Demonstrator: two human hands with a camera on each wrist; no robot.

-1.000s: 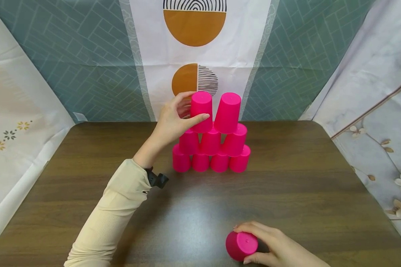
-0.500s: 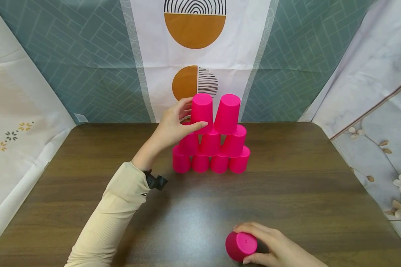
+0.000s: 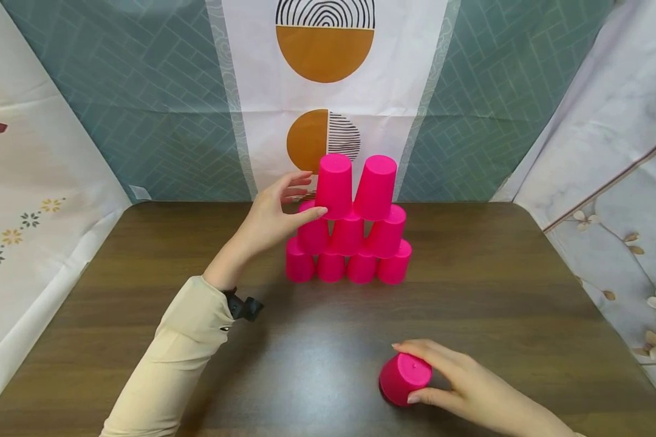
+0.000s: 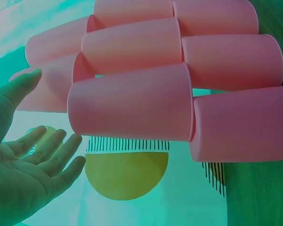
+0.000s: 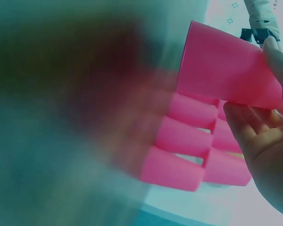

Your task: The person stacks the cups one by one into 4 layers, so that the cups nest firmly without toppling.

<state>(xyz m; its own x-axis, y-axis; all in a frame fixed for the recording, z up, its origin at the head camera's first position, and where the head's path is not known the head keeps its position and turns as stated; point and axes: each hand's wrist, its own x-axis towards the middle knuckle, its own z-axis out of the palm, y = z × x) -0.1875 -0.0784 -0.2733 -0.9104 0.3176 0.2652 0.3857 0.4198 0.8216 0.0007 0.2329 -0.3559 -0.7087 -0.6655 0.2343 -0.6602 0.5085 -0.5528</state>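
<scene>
Cup [image 3: 404, 379] upturned, in right hand [image 3: 464, 388]

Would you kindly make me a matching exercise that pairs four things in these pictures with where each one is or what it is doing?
Things:
1. left hand
2. right hand
3. loose cup
4. bottom row of cups

Places or states:
A. stands on the table, four side by side
B. open beside the upper left cup of the stack
C. near the front edge, apart from the stack
D. grips a single cup

Pairs: 1-B, 2-D, 3-C, 4-A
</scene>
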